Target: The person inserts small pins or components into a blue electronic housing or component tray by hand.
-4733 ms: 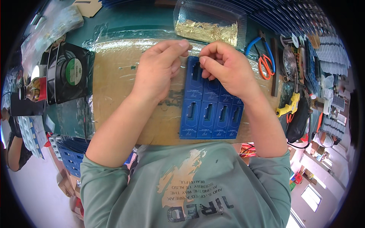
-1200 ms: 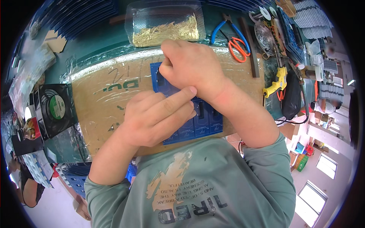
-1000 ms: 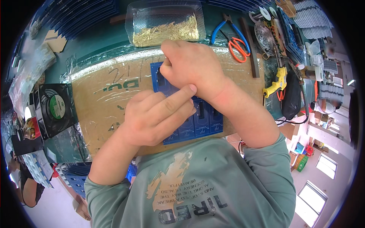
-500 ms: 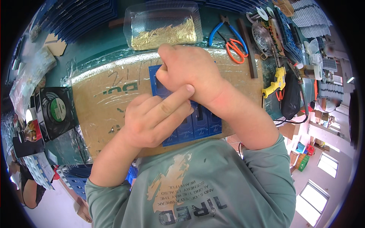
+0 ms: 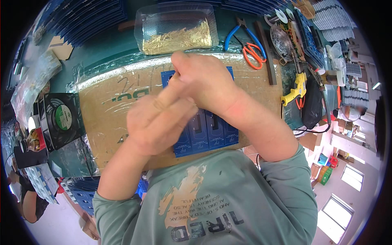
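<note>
Over the blue circuit board panel (image 5: 206, 132), my right hand (image 5: 208, 79) is curled closed, with its thumb side up. What it holds, if anything, is hidden inside the fingers. My left hand (image 5: 157, 118) is smeared by motion. Its fingers point toward the curled fingers of my right hand, and its fingertips are too blurred to read. Both hands cover the panel's upper and left part. The panel, which has dark rectangular slots, lies on a brown cardboard sheet (image 5: 106, 118). Just beyond my right hand stands a clear plastic tray (image 5: 153, 24) with many thin gold-coloured pins (image 5: 179, 38).
Blue-handled cutters (image 5: 231, 36) and orange-handled scissors (image 5: 254, 57) lie beside a dark bar (image 5: 266, 55). At right is a yellow soldering gun (image 5: 296, 90). A black fan (image 5: 61, 118) stands at left. Stacked blue panels (image 5: 85, 18) line the back. Another person's arm (image 5: 30, 206) shows at far left.
My left hand has shifted slightly left; its fingers, earlier stretched against my right wrist, now reach toward the right hand's fingers. My right hand stays curled in nearly the same place.
</note>
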`<action>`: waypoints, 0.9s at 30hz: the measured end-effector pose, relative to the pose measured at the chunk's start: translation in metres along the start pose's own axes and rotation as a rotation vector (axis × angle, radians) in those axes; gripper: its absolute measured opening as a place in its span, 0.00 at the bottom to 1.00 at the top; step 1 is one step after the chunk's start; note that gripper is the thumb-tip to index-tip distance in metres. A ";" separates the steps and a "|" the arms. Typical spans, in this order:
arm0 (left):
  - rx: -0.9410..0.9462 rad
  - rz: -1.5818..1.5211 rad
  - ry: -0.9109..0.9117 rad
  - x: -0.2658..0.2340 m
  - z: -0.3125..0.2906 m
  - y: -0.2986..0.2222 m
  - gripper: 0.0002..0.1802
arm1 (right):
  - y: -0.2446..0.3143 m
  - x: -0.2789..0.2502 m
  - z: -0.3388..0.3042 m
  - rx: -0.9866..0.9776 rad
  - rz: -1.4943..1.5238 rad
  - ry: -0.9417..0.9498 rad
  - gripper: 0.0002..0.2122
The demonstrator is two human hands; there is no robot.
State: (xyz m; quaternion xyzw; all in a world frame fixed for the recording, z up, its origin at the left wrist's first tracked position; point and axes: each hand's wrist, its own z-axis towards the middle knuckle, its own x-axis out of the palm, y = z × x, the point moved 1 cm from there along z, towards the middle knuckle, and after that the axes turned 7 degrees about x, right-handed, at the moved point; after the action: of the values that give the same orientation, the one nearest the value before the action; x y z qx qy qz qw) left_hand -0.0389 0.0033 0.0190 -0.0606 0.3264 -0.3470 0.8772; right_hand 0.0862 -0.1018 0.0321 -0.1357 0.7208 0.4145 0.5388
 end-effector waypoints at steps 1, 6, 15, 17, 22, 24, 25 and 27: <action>-0.065 0.006 -0.055 0.000 0.000 0.005 0.13 | 0.000 0.001 -0.002 0.002 -0.024 -0.038 0.11; -0.400 -0.203 -0.212 0.000 -0.002 0.016 0.09 | 0.001 0.000 -0.003 0.070 -0.010 -0.038 0.10; -1.173 -0.643 -0.501 -0.002 0.002 0.041 0.12 | -0.018 -0.006 -0.011 -0.111 0.200 0.087 0.09; -1.221 -0.720 -0.567 -0.001 -0.001 0.045 0.12 | -0.021 -0.002 -0.012 -0.140 0.215 0.094 0.08; -1.143 -0.799 -0.538 0.005 -0.006 0.048 0.11 | -0.015 0.003 -0.012 -0.186 0.221 0.084 0.09; -1.159 -0.780 -0.544 0.005 -0.005 0.048 0.11 | -0.011 0.006 -0.009 -0.171 0.220 -0.004 0.10; -1.173 -0.763 -0.548 0.004 -0.004 0.047 0.11 | -0.009 0.004 -0.008 -0.175 0.220 0.000 0.10; -1.173 -0.776 -0.549 0.005 -0.006 0.049 0.11 | -0.004 0.000 -0.006 -0.064 0.250 0.118 0.11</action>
State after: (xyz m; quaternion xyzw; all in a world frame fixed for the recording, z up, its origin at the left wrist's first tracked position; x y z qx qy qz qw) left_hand -0.0116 0.0376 -0.0044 -0.7126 0.1825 -0.3726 0.5657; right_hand 0.0847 -0.1089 0.0309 -0.0860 0.7489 0.4925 0.4350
